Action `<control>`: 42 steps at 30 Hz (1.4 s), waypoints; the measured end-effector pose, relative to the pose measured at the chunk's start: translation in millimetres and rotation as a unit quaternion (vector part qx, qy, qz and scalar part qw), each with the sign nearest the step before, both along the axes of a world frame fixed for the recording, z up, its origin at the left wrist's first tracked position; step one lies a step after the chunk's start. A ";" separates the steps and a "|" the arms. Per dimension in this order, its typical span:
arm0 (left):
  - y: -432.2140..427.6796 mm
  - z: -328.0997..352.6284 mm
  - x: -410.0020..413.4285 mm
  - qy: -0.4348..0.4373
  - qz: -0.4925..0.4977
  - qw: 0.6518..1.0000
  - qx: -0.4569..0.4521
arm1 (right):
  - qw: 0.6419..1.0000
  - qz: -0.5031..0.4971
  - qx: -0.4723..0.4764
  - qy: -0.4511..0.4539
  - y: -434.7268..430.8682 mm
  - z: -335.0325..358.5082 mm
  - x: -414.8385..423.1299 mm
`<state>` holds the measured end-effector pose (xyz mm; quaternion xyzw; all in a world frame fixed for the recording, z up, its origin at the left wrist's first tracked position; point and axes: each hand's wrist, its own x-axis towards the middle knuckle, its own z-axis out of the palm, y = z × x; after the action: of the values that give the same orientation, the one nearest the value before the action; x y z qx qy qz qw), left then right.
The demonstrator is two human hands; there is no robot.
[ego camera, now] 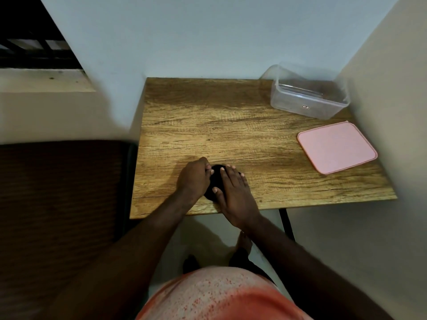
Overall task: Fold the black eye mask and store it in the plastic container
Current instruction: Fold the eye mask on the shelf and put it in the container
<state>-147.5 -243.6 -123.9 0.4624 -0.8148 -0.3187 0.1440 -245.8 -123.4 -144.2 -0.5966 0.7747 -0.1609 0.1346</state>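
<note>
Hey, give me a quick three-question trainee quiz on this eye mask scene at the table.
1. True or false: the pink lid is sitting on the clear plastic container.
2. Which hand lies flat on the black eye mask? A. left hand B. right hand C. neither
3. Fill in: the mask lies by the wooden table's ____ edge, near or far from the person.

Key: 1 false, the lid lies on the table beside it; 2 B; 3 near.
</note>
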 end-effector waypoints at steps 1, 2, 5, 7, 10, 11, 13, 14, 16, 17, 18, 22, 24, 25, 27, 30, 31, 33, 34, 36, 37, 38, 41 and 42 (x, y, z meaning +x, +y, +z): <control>-0.1 0.4 0.1 0.000 -0.003 1.000 -0.002 | 1.000 0.000 -0.001 0.001 0.2 -0.4 0.3; -0.2 1.1 -0.2 -0.001 -0.006 1.000 -0.005 | 1.000 0.000 -0.002 0.003 0.3 -0.9 0.1; -0.1 2.3 -0.8 -0.006 -0.012 1.000 -0.015 | 1.000 0.001 -0.005 0.003 0.7 -1.0 0.0; -0.4 2.4 -1.2 -0.008 -0.013 1.000 -0.020 | 1.000 -0.002 -0.005 -0.002 0.3 -0.3 0.3; -0.5 2.3 -2.0 -0.023 -0.017 0.999 -0.030 | 1.000 -0.001 -0.004 0.001 0.0 0.3 0.8; -0.2 2.5 -2.3 -0.030 -0.018 0.999 -0.033 | 1.000 -0.001 -0.003 0.005 -0.2 0.1 0.9; 1.0 2.2 -2.1 -0.036 -0.017 0.998 -0.038 | 1.000 0.002 0.004 0.016 -1.0 -1.0 1.0; 2.2 1.3 -1.4 -0.032 -0.014 0.999 -0.038 | 1.000 0.003 0.011 0.024 -1.1 -1.3 1.2; 5.1 -1.7 0.3 -0.014 -0.012 0.999 -0.044 | 0.999 0.003 0.026 0.040 -2.5 0.6 2.1; 6.7 -4.1 1.3 -0.006 -0.013 0.999 -0.050 | 0.998 0.003 0.032 0.047 -3.8 2.5 2.7; 8.1 -6.5 2.1 0.001 -0.017 0.998 -0.054 | 0.998 0.005 0.036 0.055 -5.7 5.1 3.2; 9.7 -15.9 5.4 0.009 -0.031 0.997 -0.068 | 0.997 0.035 0.037 0.064 -15.6 9.2 5.7; 9.5 -18.0 6.2 0.007 -0.035 0.997 -0.065 | 0.996 0.041 0.047 0.061 -16.1 4.9 4.3; 9.9 -17.9 6.6 0.008 -0.039 0.997 -0.062 | 0.996 0.043 0.050 0.066 -15.3 2.8 3.3; 11.0 -17.5 8.8 0.008 -0.050 0.997 -0.058 | 0.994 0.049 0.053 0.076 -14.6 0.9 2.0; 12.5 -22.6 15.7 -0.032 -0.055 0.993 -0.097 | 0.993 0.057 0.049 0.090 -10.1 -1.5 -1.1; 13.2 -24.6 17.7 -0.047 -0.053 0.992 -0.106 | 0.993 0.050 0.049 0.092 -6.3 -3.9 -4.7; 14.1 -27.5 20.1 -0.055 -0.050 0.991 -0.112 | 0.993 0.025 0.068 0.088 3.3 -7.7 -11.8; 14.3 -28.7 20.5 -0.048 -0.047 0.991 -0.115 | 0.993 0.016 0.082 0.088 6.5 -8.6 -14.4; 13.8 -30.6 22.7 -0.031 -0.050 0.991 -0.122 | 0.992 0.003 0.093 0.084 6.7 -7.8 -13.0; 12.5 -31.7 24.0 -0.026 -0.057 0.990 -0.127 | 0.993 0.000 0.087 0.081 4.7 -6.5 -10.5; 11.2 -32.9 25.6 -0.023 -0.065 0.989 -0.131 | 0.994 0.001 0.080 0.080 3.3 -5.6 -7.8; 9.8 -32.7 27.4 -0.019 -0.075 0.988 -0.137 | 0.993 0.010 0.082 0.086 9.5 -7.5 -11.1; 10.3 -32.4 27.0 -0.014 -0.073 0.988 -0.137 | 0.992 0.005 0.087 0.086 15.2 -9.1 -16.0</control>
<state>-120.5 -233.3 -156.3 0.3818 -0.8844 -0.2072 0.1707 -261.8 -108.1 -153.4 -0.5977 0.7916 -0.0402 0.1200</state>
